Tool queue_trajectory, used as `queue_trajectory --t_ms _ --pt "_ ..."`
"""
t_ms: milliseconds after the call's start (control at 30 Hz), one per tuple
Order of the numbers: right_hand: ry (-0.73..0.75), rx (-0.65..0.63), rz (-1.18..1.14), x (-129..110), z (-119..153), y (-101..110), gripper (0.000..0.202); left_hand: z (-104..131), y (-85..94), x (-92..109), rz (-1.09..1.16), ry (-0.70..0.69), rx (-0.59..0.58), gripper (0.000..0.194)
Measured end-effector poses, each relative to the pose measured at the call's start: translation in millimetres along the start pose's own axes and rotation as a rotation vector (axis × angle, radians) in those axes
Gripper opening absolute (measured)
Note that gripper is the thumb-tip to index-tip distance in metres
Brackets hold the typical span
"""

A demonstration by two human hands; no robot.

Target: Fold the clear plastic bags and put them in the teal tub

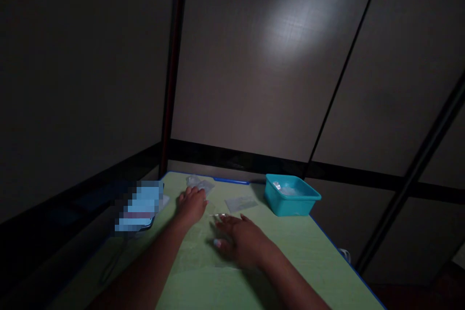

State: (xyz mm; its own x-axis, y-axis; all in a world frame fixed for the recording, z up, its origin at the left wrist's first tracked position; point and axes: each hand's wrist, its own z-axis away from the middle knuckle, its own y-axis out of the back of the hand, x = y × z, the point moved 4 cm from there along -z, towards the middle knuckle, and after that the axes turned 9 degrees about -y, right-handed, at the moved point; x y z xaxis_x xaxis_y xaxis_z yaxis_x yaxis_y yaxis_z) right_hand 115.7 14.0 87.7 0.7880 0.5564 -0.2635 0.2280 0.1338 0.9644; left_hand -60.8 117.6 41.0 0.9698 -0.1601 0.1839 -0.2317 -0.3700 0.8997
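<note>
Seemingly smoothing flat clear plastic film [198,247], lower centre, with left hand [193,203] and right hand [241,240], needing even pressure, unable to tell either grip.

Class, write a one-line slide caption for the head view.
Left hand and right hand at clear plastic on a green table, turquoise tub beyond.

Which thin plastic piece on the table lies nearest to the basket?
The flat plastic piece beyond the right hand, left of the basket; the plastic near the left hand lies farther left.
</note>
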Motion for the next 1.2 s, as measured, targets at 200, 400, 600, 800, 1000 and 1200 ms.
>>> queue_trajectory --t_ms 200,400,600,800,1000,1200 --pt "0.093 0.143 -0.06 12 -38 -5 0.04 0 -1.4 0 0.004 -0.007 0.022 0.017" --pt "0.141 0.128 -0.045 25 -35 -26 0.048 0 -10.6 -6 0.046 -0.012 -0.011 0.02" --pt "0.106 0.122 -0.019 32 -39 -33 0.046 1 -13.5 -7 0.063 0.023 0.001 0.021" --pt "0.118 0.124 -0.024 33 -41 -36 0.047 1 -5.3 -2 0.107 0.068 0.06 0.009" --pt "0.106 0.122 -0.048 35 -40 -37 0.05 3 5.0 -6 0.311 0.032 0.095 0.012" --pt "0.077 0.102 -0.072 37 -41 -39 0.051 0 5.9 -10 0.6 -0.079 0.037 0.01"
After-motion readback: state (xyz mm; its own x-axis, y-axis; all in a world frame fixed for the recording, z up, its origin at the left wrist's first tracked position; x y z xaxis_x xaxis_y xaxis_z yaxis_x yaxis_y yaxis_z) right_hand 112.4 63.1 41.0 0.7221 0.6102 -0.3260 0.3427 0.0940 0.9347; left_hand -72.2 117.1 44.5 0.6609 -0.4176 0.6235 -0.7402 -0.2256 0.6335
